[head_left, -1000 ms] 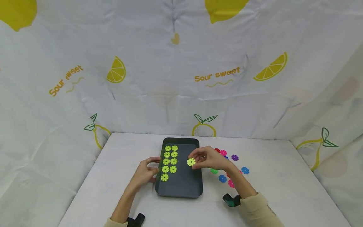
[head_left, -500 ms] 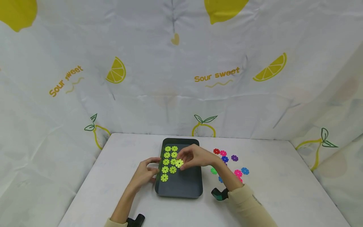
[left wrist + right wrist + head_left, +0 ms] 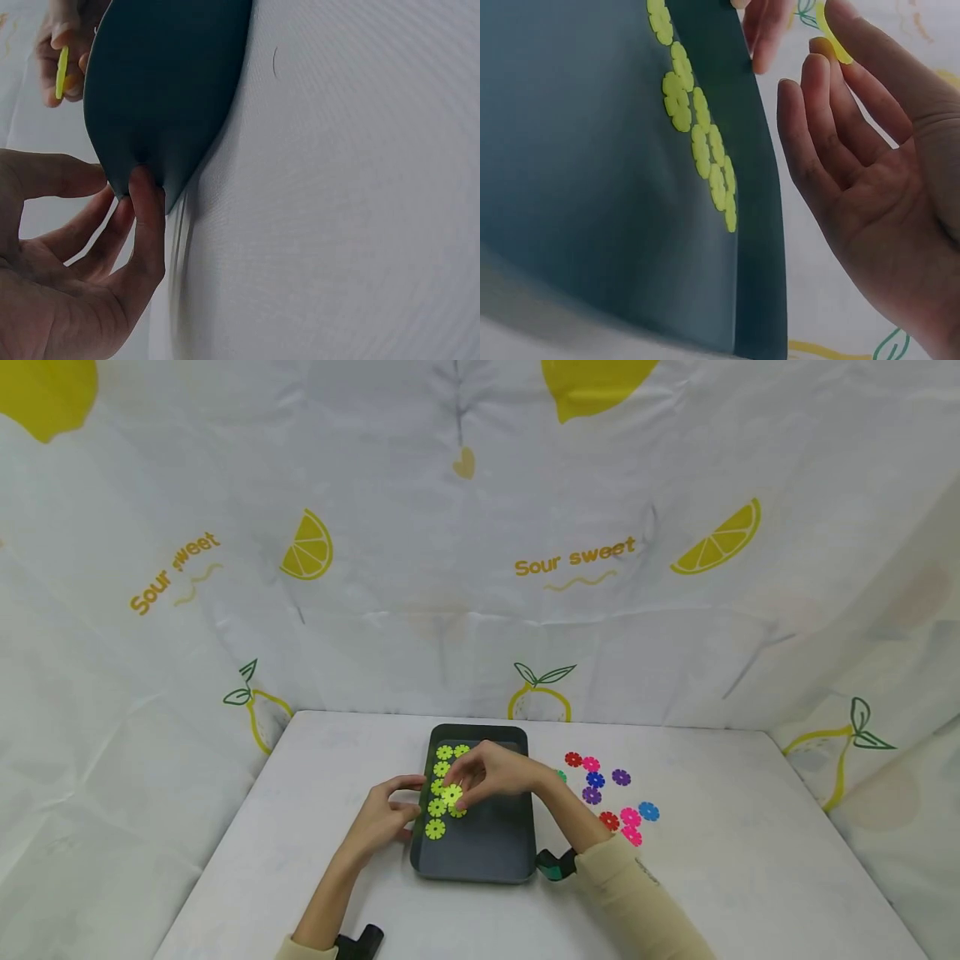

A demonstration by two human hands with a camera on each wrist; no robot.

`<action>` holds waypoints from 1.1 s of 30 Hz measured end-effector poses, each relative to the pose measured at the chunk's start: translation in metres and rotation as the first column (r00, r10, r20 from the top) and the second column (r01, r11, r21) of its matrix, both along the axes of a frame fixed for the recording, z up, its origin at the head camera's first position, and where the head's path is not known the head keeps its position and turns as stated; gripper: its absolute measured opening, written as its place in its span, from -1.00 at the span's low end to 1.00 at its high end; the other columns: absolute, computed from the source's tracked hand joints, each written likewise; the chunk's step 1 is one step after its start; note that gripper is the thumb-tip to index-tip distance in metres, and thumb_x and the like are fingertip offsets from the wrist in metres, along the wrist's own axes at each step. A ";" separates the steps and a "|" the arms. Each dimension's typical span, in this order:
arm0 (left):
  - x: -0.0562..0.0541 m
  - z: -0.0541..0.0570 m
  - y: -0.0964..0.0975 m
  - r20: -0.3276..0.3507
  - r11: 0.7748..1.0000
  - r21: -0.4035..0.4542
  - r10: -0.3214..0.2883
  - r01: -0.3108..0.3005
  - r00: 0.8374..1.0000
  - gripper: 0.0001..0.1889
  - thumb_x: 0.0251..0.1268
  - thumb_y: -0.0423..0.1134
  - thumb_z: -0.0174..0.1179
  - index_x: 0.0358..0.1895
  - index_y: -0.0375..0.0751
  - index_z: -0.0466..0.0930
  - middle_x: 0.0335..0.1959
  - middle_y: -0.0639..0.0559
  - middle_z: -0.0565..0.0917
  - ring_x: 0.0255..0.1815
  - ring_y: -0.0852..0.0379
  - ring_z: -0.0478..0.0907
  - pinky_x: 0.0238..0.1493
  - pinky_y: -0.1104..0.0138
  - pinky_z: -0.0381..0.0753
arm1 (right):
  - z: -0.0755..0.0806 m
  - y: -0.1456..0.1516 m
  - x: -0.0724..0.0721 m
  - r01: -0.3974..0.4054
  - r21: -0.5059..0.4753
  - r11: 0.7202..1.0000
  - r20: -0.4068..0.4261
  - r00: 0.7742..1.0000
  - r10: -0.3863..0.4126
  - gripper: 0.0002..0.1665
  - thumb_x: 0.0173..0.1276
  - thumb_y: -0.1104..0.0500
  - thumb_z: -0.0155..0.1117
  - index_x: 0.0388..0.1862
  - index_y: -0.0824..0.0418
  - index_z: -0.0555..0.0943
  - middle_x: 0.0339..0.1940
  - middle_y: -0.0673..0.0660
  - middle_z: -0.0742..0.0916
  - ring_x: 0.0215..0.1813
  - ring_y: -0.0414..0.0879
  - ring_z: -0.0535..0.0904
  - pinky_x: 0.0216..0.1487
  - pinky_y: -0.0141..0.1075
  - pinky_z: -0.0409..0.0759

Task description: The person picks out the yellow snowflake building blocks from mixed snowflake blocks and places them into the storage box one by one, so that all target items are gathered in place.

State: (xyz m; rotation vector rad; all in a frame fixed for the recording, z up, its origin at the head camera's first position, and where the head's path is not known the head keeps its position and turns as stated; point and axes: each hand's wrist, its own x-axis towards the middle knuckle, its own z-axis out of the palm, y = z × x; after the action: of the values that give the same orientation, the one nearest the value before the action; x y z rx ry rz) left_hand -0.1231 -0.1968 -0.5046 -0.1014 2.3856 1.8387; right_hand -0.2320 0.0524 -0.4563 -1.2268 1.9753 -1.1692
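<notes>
A dark grey rectangular tray (image 3: 495, 852) lies on the white table, with yellow-green snowflake discs (image 3: 435, 829) in two columns along its left side. My right hand (image 3: 491, 772) reaches over the tray and pinches another yellow-green snowflake disc (image 3: 452, 796) between thumb and fingertips. That disc overlaps the right-hand column in the head view; the right wrist view shows its edge (image 3: 838, 37) between the fingers. At the tray's left wall, my left hand (image 3: 386, 814) holds the rim, its fingertips (image 3: 146, 184) against the outer side.
Right of the tray, loose discs in other colours lie scattered: red (image 3: 573, 760), dark blue (image 3: 595, 779), purple (image 3: 621, 777), pink (image 3: 631, 817) and light blue (image 3: 648, 811). The right forearm hides part of that group. A lemon-print curtain (image 3: 420, 635) hangs behind the table.
My right hand has moved left across the tray, carrying the pinched disc from the right part to the right-hand column. The left hand and the tray have stayed in place.
</notes>
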 end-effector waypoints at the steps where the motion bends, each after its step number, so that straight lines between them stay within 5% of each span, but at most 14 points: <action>1: 0.000 0.000 0.000 0.001 1.000 0.000 0.000 0.000 1.000 -0.48 0.36 -0.46 0.27 0.39 -0.21 0.64 0.38 -0.23 0.65 0.05 -0.08 0.81 -0.26 0.11 0.87 | -0.001 -0.002 -0.001 -0.005 0.005 1.000 0.005 1.000 0.005 -0.56 0.30 0.26 0.63 0.14 0.31 0.77 -0.11 0.25 0.86 -0.23 -0.26 0.71 -0.07 -0.39 0.80; 10: 0.000 -0.001 -0.001 0.006 1.000 0.002 -0.003 0.003 1.000 -0.49 0.37 -0.45 0.26 0.39 -0.20 0.64 0.39 -0.24 0.65 0.07 -0.11 0.81 -0.26 0.10 0.87 | -0.008 -0.011 -0.005 -0.046 0.051 0.998 0.070 0.997 0.042 -0.55 0.29 0.30 0.62 0.15 0.34 0.77 -0.08 0.26 0.86 -0.19 -0.25 0.70 -0.01 -0.45 0.76; 16: -0.001 -0.001 -0.001 0.007 1.000 0.014 -0.010 0.010 1.000 -0.48 0.37 -0.45 0.26 0.40 -0.18 0.64 0.39 -0.24 0.64 0.05 -0.08 0.80 -0.27 0.11 0.87 | -0.014 -0.015 -0.011 -0.103 0.106 0.989 0.154 0.984 0.086 -0.56 0.30 0.35 0.60 0.17 0.35 0.77 -0.18 0.08 0.83 -0.21 -0.27 0.66 -0.05 -0.48 0.72; 23: -0.001 -0.002 -0.002 0.011 1.000 0.005 -0.004 0.003 1.000 -0.49 0.36 -0.44 0.28 0.39 -0.17 0.65 0.38 -0.21 0.66 0.00 -0.03 0.80 -0.29 0.13 0.85 | -0.019 -0.019 -0.017 -0.179 0.153 0.972 0.250 0.958 0.137 -0.58 0.36 0.41 0.51 0.20 0.38 0.74 -0.03 0.40 0.86 -0.17 -0.29 0.76 0.00 -0.47 0.75; 33: -0.002 -0.001 -0.002 0.015 1.000 0.000 -0.008 0.008 1.000 -0.48 0.37 -0.43 0.28 0.40 -0.19 0.63 0.41 -0.24 0.63 -0.05 -0.01 0.80 -0.30 0.18 0.84 | -0.025 -0.023 -0.018 -0.211 0.213 0.954 0.316 0.939 0.137 -0.58 0.38 0.43 0.48 0.21 0.34 0.75 -0.21 0.25 0.87 -0.33 -0.23 0.72 -0.28 -0.40 0.70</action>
State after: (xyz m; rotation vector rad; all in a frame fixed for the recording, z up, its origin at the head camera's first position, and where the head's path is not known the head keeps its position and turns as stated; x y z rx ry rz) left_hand -0.1255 -0.1987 -0.5053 -0.1057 2.3730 1.8279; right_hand -0.2501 0.0297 -0.4809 -1.0100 1.6880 -0.9280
